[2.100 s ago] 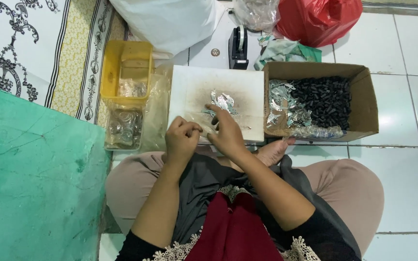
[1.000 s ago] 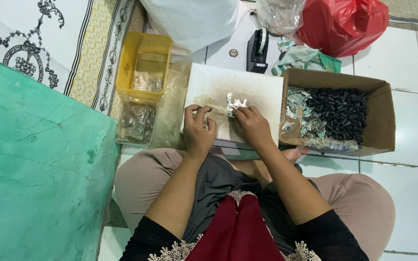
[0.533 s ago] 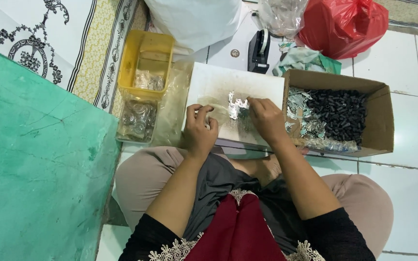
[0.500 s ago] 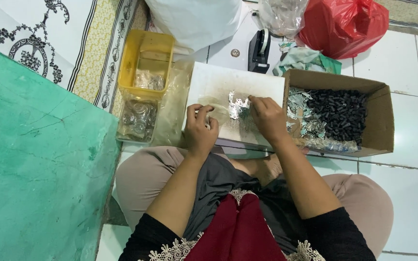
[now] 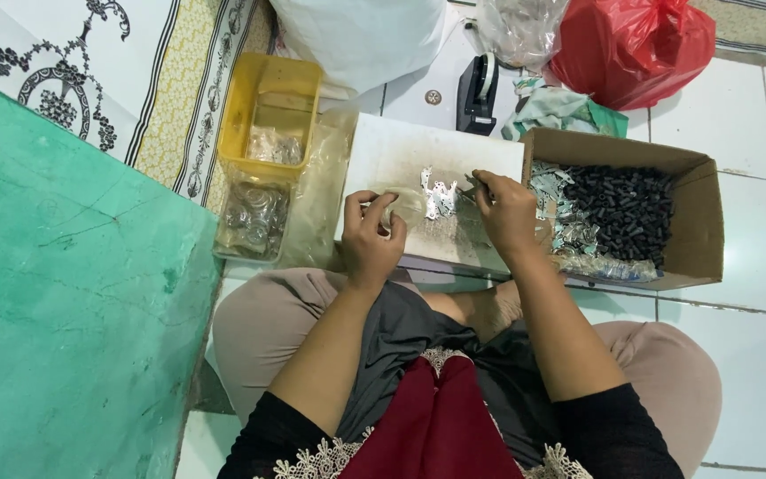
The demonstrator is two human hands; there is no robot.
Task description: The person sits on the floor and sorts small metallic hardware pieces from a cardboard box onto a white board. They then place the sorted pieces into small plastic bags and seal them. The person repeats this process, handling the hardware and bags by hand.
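White floor tiles under a white board (image 5: 401,146); left hand (image 5: 372,239) pinches a flimsy clear plastic pouch (image 5: 403,206), right hand (image 5: 507,213) nips light, bendy silvery foil bits (image 5: 437,192) by their edges.

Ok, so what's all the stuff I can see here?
White flat work board: one, in front of the knees.
Shiny silver foil pieces: small heap, on the board.
Brown cardboard box: one, right of the board, holding black pellets and foil.
Yellow plastic tub: one, left of the board.
Black tape dispenser: one, behind the board.
Red plastic bag: one, top right.
White plastic bag: one, top middle.
Left hand: on the board, pinching something clear.
Right hand: beside the foil.
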